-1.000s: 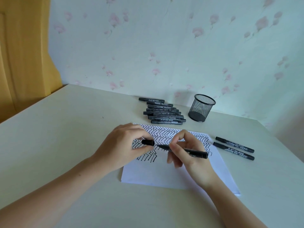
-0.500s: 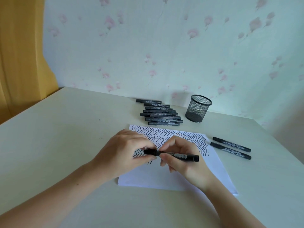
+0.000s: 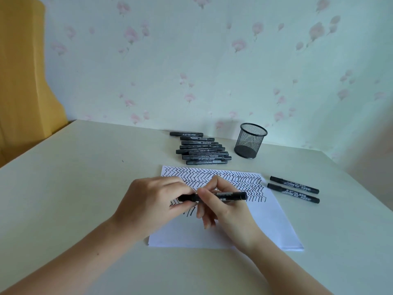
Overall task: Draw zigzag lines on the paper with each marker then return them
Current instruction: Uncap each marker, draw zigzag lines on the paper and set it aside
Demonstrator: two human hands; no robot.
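A black marker (image 3: 230, 195) lies level above the white paper (image 3: 263, 226), held by both hands. My left hand (image 3: 153, 205) pinches its cap end (image 3: 187, 197), and my right hand (image 3: 221, 211) grips the barrel. The cap sits on the marker. Rows of black zigzag lines (image 3: 212, 175) cover the paper's far half. A row of several black markers (image 3: 202, 150) lies beyond the paper. Two more markers (image 3: 294, 189) lie to the paper's right. A black mesh pen cup (image 3: 251, 140) stands upright near the wall.
The pale table (image 3: 74, 188) runs to a flowered wall at the back. A yellow curtain (image 3: 23, 81) hangs at the left. The table's right edge (image 3: 361, 188) is close to the two loose markers.
The cap in my left hand and the marker in my right came together, and the cap now covers the tip. The view has shifted a little.
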